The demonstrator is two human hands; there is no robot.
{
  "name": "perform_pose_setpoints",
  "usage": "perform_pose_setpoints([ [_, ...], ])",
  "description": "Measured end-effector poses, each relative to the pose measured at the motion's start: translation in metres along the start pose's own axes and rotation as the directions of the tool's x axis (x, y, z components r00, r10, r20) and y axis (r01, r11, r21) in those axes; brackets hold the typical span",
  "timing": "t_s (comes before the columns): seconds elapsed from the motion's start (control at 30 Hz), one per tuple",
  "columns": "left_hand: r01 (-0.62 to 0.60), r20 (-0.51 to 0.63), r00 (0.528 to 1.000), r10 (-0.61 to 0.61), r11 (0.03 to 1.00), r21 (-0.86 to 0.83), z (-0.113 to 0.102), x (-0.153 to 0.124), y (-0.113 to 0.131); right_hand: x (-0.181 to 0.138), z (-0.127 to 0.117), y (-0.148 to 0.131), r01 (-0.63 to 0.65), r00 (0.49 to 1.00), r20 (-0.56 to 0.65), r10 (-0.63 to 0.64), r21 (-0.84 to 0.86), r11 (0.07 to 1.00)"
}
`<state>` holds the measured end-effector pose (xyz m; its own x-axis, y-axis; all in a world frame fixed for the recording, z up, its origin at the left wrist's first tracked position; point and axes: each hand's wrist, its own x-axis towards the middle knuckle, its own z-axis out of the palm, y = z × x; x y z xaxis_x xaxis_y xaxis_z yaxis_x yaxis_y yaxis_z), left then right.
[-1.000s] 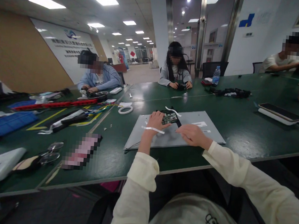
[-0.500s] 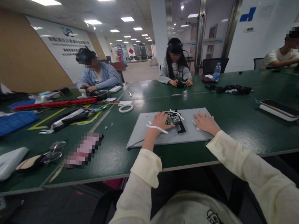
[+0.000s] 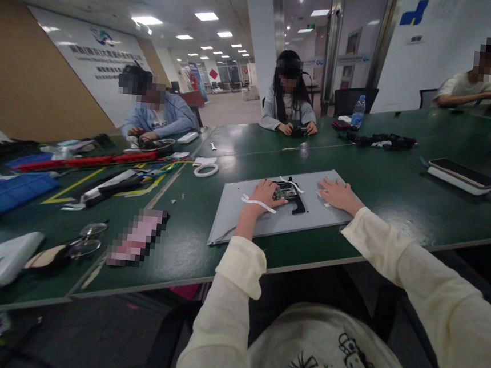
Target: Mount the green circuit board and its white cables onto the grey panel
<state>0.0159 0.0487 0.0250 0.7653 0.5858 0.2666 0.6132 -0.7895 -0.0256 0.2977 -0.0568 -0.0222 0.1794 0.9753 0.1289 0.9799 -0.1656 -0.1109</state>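
Note:
A light grey panel (image 3: 234, 211) lies on the table in front of me. On its middle rests a green circuit board (image 3: 282, 193) with a black L-shaped bracket (image 3: 299, 205) at its right. My left hand (image 3: 264, 195) rests over the board's left end, thumb and fingers apart, covering part of it. A white strip (image 3: 256, 203) loops across my left wrist. Another thin white strip (image 3: 292, 184) curves over the board's top. My right hand (image 3: 337, 194) lies flat on the panel's right part, fingers spread, with a small white piece (image 3: 324, 200) beneath them.
A tape roll (image 3: 206, 170), a blurred pink item (image 3: 139, 237), glasses (image 3: 88, 239) and a blue basket (image 3: 10, 193) are on the left. A phone (image 3: 465, 172) lies at the right. Two people (image 3: 289, 99) (image 3: 161, 111) sit across the table, handling dark objects. A bottle (image 3: 358, 112) stands farther back.
The view has tilted slightly, so the background sits a little higher. Both hands stay in about the same places on the board and panel.

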Motion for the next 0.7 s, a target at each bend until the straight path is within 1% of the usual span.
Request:
perform_pose_setpoints([
  [0.2,0.005,0.033,0.999,-0.005,1.000,-0.014,-0.002,-0.001,0.008,0.000,-0.002,0.000,-0.007,1.000,0.010,0.007,-0.002,1.000],
  [0.47,0.020,0.056,0.998,-0.019,0.999,-0.027,-0.005,-0.008,0.015,-0.001,-0.002,-0.001,-0.010,1.000,0.008,0.010,0.027,1.000],
  [0.6,0.041,0.022,0.999,-0.041,0.999,-0.024,-0.008,-0.009,0.019,-0.001,-0.001,-0.001,-0.021,1.000,0.005,0.021,0.042,0.999],
  [0.7,0.107,-0.055,0.992,-0.110,0.993,-0.057,-0.012,-0.007,0.017,-0.001,-0.001,-0.001,-0.020,1.000,0.005,0.020,0.045,0.999],
])
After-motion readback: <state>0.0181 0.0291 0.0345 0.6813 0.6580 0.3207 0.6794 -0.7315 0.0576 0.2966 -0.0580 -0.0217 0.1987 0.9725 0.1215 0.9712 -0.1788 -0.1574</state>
